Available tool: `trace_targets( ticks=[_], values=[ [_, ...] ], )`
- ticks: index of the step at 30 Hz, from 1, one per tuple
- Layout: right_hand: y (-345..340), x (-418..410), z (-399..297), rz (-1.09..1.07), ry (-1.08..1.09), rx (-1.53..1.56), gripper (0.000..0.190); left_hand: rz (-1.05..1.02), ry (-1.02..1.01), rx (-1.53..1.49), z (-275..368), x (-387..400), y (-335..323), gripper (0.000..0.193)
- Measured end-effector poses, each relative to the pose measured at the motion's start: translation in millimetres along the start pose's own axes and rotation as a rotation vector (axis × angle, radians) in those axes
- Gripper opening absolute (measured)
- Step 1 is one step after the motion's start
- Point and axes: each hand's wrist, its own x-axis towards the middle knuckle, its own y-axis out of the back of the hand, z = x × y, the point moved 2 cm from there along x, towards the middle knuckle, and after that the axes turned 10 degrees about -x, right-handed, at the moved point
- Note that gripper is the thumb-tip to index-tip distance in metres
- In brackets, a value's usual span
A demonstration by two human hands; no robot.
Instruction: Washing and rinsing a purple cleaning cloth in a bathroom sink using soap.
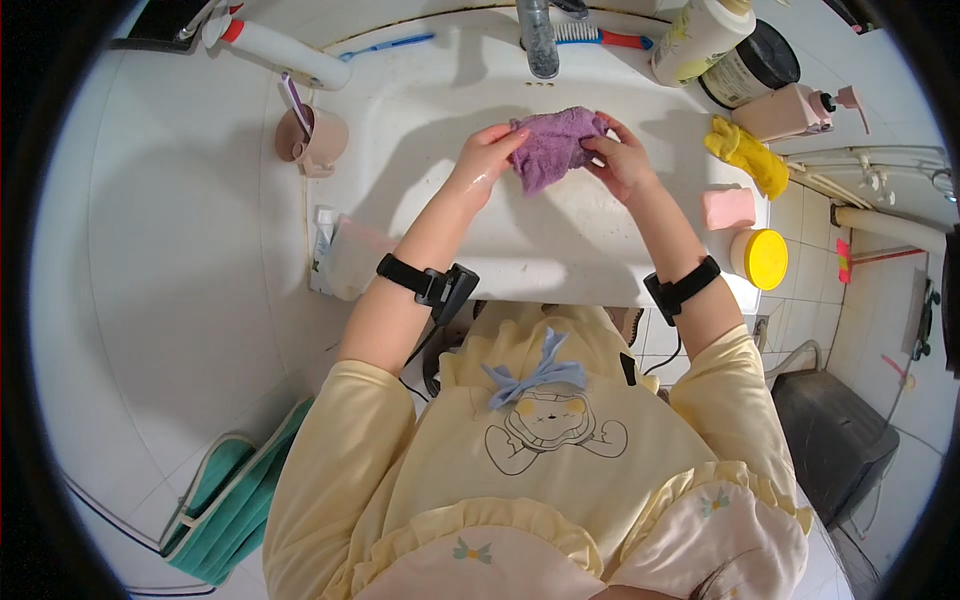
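A crumpled purple cloth (555, 142) hangs between my two hands over the basin of a white sink (435, 232), just in front of the metal faucet (538, 45). My left hand (484, 161) pinches its left edge between thumb and fingers; the skin near the wrist looks wet. On the other side, my right hand (624, 159) grips the right edge, with some fingers behind the fabric. One corner of the cloth droops below the rest. I cannot tell whether water runs from the faucet.
Left rim: a pink cup (330, 135) with a toothbrush, and a toothpaste tube (322, 240). Back: a blue toothbrush (390, 46), a scrub brush (600, 35) and a white bottle (701, 41). Right: a pink pump bottle (784, 112), yellow gloves (746, 154), pink soap (729, 208) and a yellow-lidded tub (765, 259).
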Motion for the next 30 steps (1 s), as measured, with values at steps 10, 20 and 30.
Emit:
trace_targets(
  ticks=[10,20,30],
  values=[
    [13.6,-14.1,-23.6,-0.119,-0.008,-0.482,0.037,0.110,-0.120,-0.167,30.3,-8.7,3.7,0.023],
    [-5.2,-10.3,-31.2,-0.164,0.048,-0.112,0.039,-0.017,-0.010,0.217,29.6,-20.5,-11.3,0.044],
    [-12.9,-14.4,-23.3,-0.175,0.307,-0.213,0.030,-0.068,0.073,-0.229,9.4,-5.9,-9.4,0.032]
  ],
)
